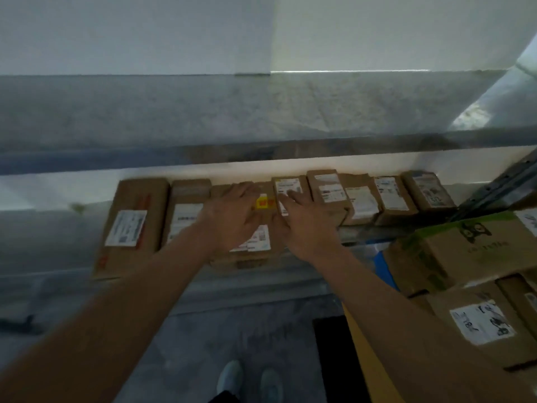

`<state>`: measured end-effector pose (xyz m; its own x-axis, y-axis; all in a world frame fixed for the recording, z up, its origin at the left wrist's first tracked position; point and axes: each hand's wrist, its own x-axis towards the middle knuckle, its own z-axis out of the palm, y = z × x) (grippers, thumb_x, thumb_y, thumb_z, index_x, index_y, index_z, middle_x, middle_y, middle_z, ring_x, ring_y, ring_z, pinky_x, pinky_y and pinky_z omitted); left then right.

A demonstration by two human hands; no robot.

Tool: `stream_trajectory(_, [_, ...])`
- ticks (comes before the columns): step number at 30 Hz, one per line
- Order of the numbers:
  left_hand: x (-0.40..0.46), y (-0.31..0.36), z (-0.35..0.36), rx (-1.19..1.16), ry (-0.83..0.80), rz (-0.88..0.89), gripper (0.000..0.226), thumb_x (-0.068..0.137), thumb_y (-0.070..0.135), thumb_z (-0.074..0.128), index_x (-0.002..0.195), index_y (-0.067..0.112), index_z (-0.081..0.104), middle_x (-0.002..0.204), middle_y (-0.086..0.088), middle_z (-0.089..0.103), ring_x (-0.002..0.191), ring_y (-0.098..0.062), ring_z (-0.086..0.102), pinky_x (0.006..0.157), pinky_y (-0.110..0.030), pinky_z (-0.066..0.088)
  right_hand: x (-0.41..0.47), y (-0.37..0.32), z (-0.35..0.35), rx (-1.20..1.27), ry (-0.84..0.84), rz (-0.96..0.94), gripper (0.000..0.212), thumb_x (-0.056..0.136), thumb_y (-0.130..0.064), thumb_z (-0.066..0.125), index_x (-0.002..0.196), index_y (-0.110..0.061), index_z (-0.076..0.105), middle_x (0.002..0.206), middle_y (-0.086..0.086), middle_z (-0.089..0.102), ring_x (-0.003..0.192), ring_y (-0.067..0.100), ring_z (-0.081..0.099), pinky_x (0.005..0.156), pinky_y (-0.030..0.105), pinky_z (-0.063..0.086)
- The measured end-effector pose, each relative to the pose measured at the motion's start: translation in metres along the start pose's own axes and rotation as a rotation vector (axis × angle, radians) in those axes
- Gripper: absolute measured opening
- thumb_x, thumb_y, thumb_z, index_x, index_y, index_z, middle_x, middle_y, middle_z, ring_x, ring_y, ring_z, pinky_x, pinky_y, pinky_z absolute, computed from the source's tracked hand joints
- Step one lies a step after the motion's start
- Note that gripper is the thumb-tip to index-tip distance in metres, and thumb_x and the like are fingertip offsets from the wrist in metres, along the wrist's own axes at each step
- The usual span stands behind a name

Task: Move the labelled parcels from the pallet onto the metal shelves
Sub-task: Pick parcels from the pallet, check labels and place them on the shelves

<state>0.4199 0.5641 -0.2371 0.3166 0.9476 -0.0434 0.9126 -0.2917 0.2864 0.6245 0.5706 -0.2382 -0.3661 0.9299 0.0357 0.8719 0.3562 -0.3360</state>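
Note:
A row of brown labelled parcels lies on the metal shelf (305, 274). Both my hands rest flat on top of the middle parcel (263, 228), which has a yellow and red sticker and white labels. My left hand (232, 213) covers its left part, fingers stretched forward. My right hand (308, 219) lies on its right edge, with fingertips reaching the neighbouring small parcel (290, 187). A large parcel (133, 225) with red tape sits at the row's left end. Several smaller parcels (386, 196) continue to the right.
An upper shelf board (232, 112) spans above the row. At the right, stacked cartons (465, 251) stand on a lower level, one with green print and one with a scribbled white label (482, 321). My shoes (250, 379) show on the grey floor below.

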Motion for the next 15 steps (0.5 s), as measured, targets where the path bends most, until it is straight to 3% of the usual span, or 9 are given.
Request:
stream_trajectory(2, [-0.02, -0.014, -0.002, -0.025, 0.023, -0.059, 0.072, 0.093, 0.054, 0.03, 0.144, 0.009, 0.052, 0.147, -0.013, 0.053, 0.136, -0.031, 0.049, 0.109, -0.05, 0.045, 0.009, -0.016, 0.01, 0.052, -0.057, -0.093, 0.043, 0.101, -0.046, 0.036, 0.126, -0.018, 0.057, 0.117, 0.004, 0.06, 0.103, 0.028, 0.061, 0.077, 0.041, 0.054])
stream_trajectory(5, [-0.053, -0.033, -0.006, -0.055, 0.062, -0.169, 0.066, 0.093, 0.05, 0.037, 0.141, 0.009, 0.055, 0.143, -0.015, 0.055, 0.131, -0.035, 0.053, 0.104, -0.051, 0.049, 0.02, -0.046, 0.026, 0.084, -0.099, -0.204, 0.049, 0.101, -0.048, 0.037, 0.135, -0.017, 0.054, 0.129, 0.004, 0.058, 0.107, 0.026, 0.06, 0.079, 0.04, 0.055])
stream_trajectory(7, [-0.077, -0.042, -0.01, -0.067, 0.101, -0.269, 0.067, 0.092, 0.052, 0.037, 0.142, 0.009, 0.053, 0.142, -0.015, 0.055, 0.127, -0.038, 0.055, 0.1, -0.052, 0.051, 0.023, -0.066, 0.036, 0.072, -0.085, -0.29, 0.046, 0.101, -0.045, 0.04, 0.13, -0.014, 0.057, 0.128, 0.003, 0.058, 0.107, 0.024, 0.059, 0.077, 0.037, 0.053])
stream_trajectory(10, [-0.107, -0.058, -0.013, -0.05, 0.107, -0.378, 0.072, 0.093, 0.056, 0.033, 0.147, 0.011, 0.048, 0.149, -0.013, 0.049, 0.131, -0.036, 0.051, 0.103, -0.053, 0.049, 0.026, -0.094, 0.046, 0.045, -0.098, -0.371, 0.042, 0.104, -0.043, 0.042, 0.13, -0.015, 0.059, 0.126, 0.0, 0.058, 0.111, 0.021, 0.056, 0.074, 0.026, 0.037])
stream_trajectory(13, [-0.134, -0.074, -0.017, -0.06, 0.097, -0.423, 0.069, 0.094, 0.054, 0.032, 0.146, 0.012, 0.046, 0.146, -0.01, 0.05, 0.131, -0.033, 0.051, 0.105, -0.051, 0.047, 0.029, -0.121, 0.061, 0.089, -0.164, -0.398, 0.055, 0.105, -0.049, 0.038, 0.148, -0.017, 0.048, 0.147, 0.002, 0.05, 0.127, 0.022, 0.053, 0.093, 0.032, 0.047])
stream_trajectory(15, [-0.151, -0.081, -0.018, -0.069, 0.104, -0.433, 0.068, 0.093, 0.051, 0.034, 0.144, 0.008, 0.048, 0.142, -0.014, 0.053, 0.129, -0.036, 0.052, 0.106, -0.051, 0.046, 0.029, -0.137, 0.069, 0.085, -0.187, -0.413, 0.056, 0.105, -0.049, 0.037, 0.152, -0.018, 0.043, 0.158, 0.003, 0.04, 0.137, 0.021, 0.046, 0.106, 0.036, 0.044])
